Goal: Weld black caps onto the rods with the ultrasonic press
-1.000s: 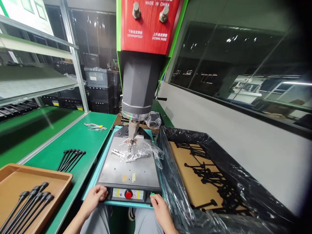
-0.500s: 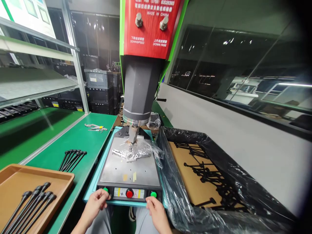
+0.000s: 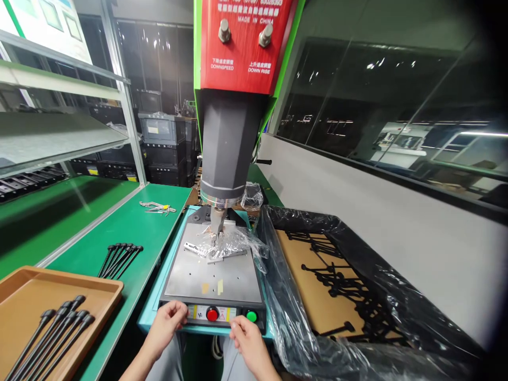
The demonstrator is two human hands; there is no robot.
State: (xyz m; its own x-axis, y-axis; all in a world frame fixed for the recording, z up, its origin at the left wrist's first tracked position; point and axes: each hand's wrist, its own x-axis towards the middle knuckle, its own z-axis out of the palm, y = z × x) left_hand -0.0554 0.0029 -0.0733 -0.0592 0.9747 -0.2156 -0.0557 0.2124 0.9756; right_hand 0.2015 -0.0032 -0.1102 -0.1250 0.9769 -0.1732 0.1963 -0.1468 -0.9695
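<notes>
My left hand (image 3: pixel 170 321) is at the front panel of the press machine (image 3: pixel 223 143), its fingers curled together with nothing visible in them, and it hides the left green button. My right hand (image 3: pixel 249 338) hovers at the panel's lower edge, also loosely closed, just left of the right green button (image 3: pixel 251 316). Between the hands sits a red button (image 3: pixel 212 314). Behind the panel, the metal base plate (image 3: pixel 186 286) carries crumpled clear plastic film (image 3: pixel 234 242) around a fixture. The machine's metal horn (image 3: pixel 217 221) is down at the film; the part beneath is hard to make out.
To the left, black rods with knobbed ends (image 3: pixel 119 259) lie on a green table (image 3: pixel 146 238), and more rest in a brown tray (image 3: pixel 103 283). Hand tools (image 3: pixel 156 207) lie farther back. A plastic-lined bin (image 3: pixel 291 328) at right holds many black rods (image 3: pixel 345 286).
Both hands have shifted inward: my left hand moved right and slightly up, while my right hand moved slightly left, away from the right green button. The horn looks unchanged.
</notes>
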